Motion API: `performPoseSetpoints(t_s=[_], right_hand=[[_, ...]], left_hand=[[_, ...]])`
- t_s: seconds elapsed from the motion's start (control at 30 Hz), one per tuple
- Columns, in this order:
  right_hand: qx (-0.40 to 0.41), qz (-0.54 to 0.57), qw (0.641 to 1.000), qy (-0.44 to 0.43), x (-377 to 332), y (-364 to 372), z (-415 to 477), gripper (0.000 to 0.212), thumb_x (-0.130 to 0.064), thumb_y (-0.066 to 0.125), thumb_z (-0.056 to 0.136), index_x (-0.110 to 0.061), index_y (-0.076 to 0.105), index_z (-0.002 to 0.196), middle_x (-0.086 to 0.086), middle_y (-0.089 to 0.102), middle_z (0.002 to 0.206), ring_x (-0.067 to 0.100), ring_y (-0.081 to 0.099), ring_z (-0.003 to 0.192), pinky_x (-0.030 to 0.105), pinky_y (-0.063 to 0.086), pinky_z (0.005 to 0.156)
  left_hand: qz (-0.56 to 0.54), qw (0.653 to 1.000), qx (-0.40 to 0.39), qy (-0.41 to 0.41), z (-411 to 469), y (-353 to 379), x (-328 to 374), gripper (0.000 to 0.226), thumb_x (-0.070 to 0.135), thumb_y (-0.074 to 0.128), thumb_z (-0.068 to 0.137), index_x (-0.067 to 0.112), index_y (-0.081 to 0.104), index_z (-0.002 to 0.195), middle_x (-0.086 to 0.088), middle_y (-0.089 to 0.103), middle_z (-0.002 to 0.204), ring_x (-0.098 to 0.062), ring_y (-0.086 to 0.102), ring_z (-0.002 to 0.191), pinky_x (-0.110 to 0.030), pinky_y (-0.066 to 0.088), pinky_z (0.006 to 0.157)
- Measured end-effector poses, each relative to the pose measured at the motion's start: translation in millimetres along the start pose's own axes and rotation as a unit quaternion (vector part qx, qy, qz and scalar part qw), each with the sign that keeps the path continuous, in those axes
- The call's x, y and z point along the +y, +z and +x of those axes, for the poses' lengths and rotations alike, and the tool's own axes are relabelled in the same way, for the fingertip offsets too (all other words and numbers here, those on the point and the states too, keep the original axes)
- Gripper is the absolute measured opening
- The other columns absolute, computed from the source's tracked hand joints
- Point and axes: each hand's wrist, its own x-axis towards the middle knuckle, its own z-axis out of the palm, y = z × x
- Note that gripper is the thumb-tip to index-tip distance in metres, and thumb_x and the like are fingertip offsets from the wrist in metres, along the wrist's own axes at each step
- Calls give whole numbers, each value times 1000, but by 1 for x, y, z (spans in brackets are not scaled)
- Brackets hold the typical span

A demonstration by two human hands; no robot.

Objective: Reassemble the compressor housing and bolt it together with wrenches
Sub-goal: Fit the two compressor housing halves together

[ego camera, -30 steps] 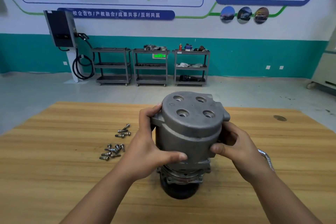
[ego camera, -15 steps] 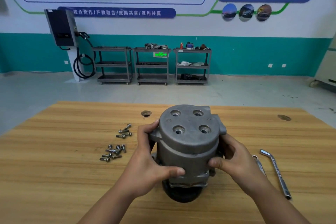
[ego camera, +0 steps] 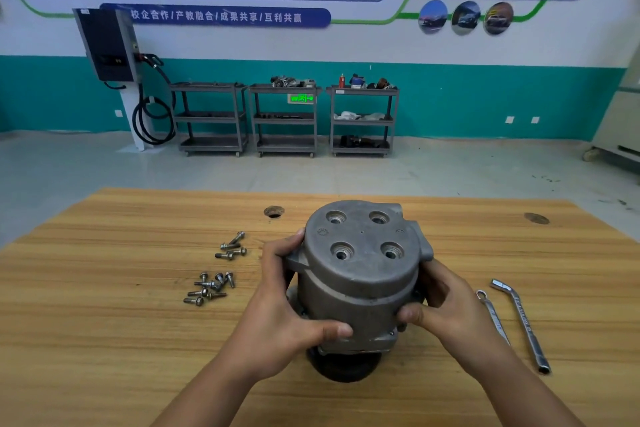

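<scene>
A grey cast compressor housing [ego camera: 360, 274] with four round ports on top stands upright on the wooden table [ego camera: 104, 340], seated over the lower body whose black pulley [ego camera: 343, 369] shows underneath. My left hand [ego camera: 287, 308] grips its left side, thumb across the front. My right hand [ego camera: 440, 305] grips the right side. Several loose bolts [ego camera: 211, 288] lie in a pile left of the housing, with a second small group of bolts [ego camera: 233, 246] behind them. An angled socket wrench [ego camera: 523, 322] and a flat ring wrench [ego camera: 491, 314] lie to the right.
Two round holes in the table [ego camera: 273, 211] sit near its far edge. Beyond the table is open floor, three grey shelf carts [ego camera: 284, 118] and a charger unit [ego camera: 107, 45] against the wall.
Both hands lowered the housing down onto the lower body. The gap beneath it has closed, and the wrenches on the right have come into view.
</scene>
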Motion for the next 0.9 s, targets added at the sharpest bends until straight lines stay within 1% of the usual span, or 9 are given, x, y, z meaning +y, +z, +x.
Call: performPoseSetpoints(t_s=[0.13, 0.23, 0.37, 0.43, 0.5, 0.6, 0.7, 0.8, 0.9], right_hand=[[-5, -4, 1000, 5, 3, -1, 1, 73, -56, 85, 48, -41, 60, 115, -9, 63, 122, 9, 59, 112, 26, 51, 84], [-8, -11, 1000, 2, 4, -1, 1, 75, -59, 83, 50, -38, 58, 118, -11, 62, 124, 8, 56, 116, 22, 49, 89], [-6, -20, 1000, 1, 3, 2, -1, 80, -64, 80, 51, -36, 53, 122, -13, 60, 126, 6, 53, 118, 19, 46, 91], [-9, -34, 999, -2, -1, 4, -4, 77, -66, 77, 53, -42, 51, 121, -18, 58, 126, 1, 51, 119, 14, 43, 90], [-26, -51, 998, 12, -3, 7, -6, 85, -69, 77, 48, -44, 46, 124, -26, 56, 124, -8, 50, 116, 6, 40, 85], [-28, -85, 995, 38, -2, 12, -6, 101, -60, 86, 34, -41, 38, 121, -26, 57, 116, -18, 50, 101, 1, 40, 75], [-3, -104, 994, 39, 0, 18, -6, 101, -41, 88, 36, -37, 37, 124, -10, 51, 123, -16, 49, 97, 3, 39, 74], [17, -82, 996, 26, 5, 20, -7, 107, -43, 87, 34, -30, 40, 129, -7, 55, 122, -7, 55, 99, 8, 43, 74], [37, -68, 997, 14, 9, 21, -7, 101, -42, 87, 31, -31, 46, 123, -9, 61, 114, -2, 59, 95, 9, 45, 72]], left_hand=[[-12, 1000, -1, 0, -1, 0, -2, 88, 35, 88, 43, 64, 34, 107, 38, 44, 125, 10, 42, 124, -5, 38, 92], [-23, 1000, -7, -6, 0, -1, 0, 87, 36, 87, 44, 65, 35, 107, 35, 46, 125, 9, 44, 123, -6, 39, 91], [-47, 999, -19, -18, 3, -9, 3, 84, 58, 83, 52, 57, 33, 119, 14, 50, 133, 2, 48, 123, -10, 44, 87], [-45, 998, -17, -39, 5, -14, 0, 95, 68, 78, 50, 64, 21, 126, 20, 55, 129, 5, 49, 122, -9, 45, 85], [-28, 997, -44, -57, 6, -16, -5, 108, 77, 72, 44, 62, 10, 131, 40, 49, 125, 15, 44, 120, -3, 42, 83], [14, 992, -98, -74, 5, -15, -12, 108, 82, 69, 36, 51, 21, 127, 49, 43, 121, 21, 43, 116, 0, 39, 83], [24, 991, -101, -84, 3, -14, -15, 105, 76, 76, 33, 50, 27, 122, 47, 46, 118, 19, 47, 112, -1, 40, 81], [20, 993, -82, -80, 2, -13, -15, 99, 62, 85, 42, 43, 32, 123, 40, 51, 118, 14, 50, 112, -3, 42, 81], [14, 995, -71, -70, 1, -11, -17, 91, 45, 85, 51, 39, 34, 126, 34, 53, 121, 9, 52, 114, -6, 43, 83]])
